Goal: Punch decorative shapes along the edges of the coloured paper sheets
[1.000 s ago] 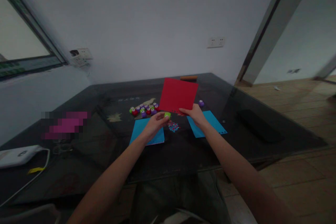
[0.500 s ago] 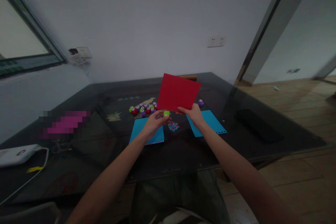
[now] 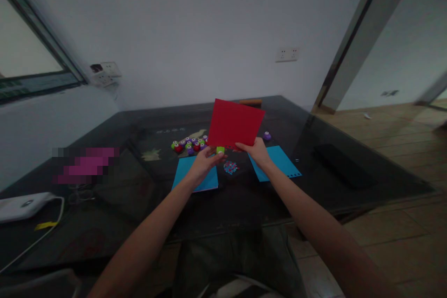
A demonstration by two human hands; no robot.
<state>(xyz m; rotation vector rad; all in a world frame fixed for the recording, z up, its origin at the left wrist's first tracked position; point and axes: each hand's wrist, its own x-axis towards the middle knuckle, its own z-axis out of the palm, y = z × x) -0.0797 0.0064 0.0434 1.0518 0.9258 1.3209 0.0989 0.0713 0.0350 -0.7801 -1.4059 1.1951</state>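
Red sheet and green puncher being held together above the dark table (image 3: 244,207).

Dark table: spanning the view, bearing all items below. Black case (image 3: 344,166): lying at right. Blue sheet with a punched edge (image 3: 279,164): lying partly under the right forearm. Blue stack (image 3: 192,174): lying at left, the left hand (image 3: 203,164) partly covering it. Red sheet (image 3: 236,123): tilting above the table, hiding part of the surface behind; right hand (image 3: 256,151) is pinching its lower edge. Left hand is gripping the green puncher (image 3: 220,150) at the sheet's lower left edge. Puncher cluster (image 3: 190,145): sitting behind the blue stack. Confetti pile (image 3: 230,167): lying between the blue papers. Purple puncher (image 3: 267,136): standing apart, right of the red sheet.
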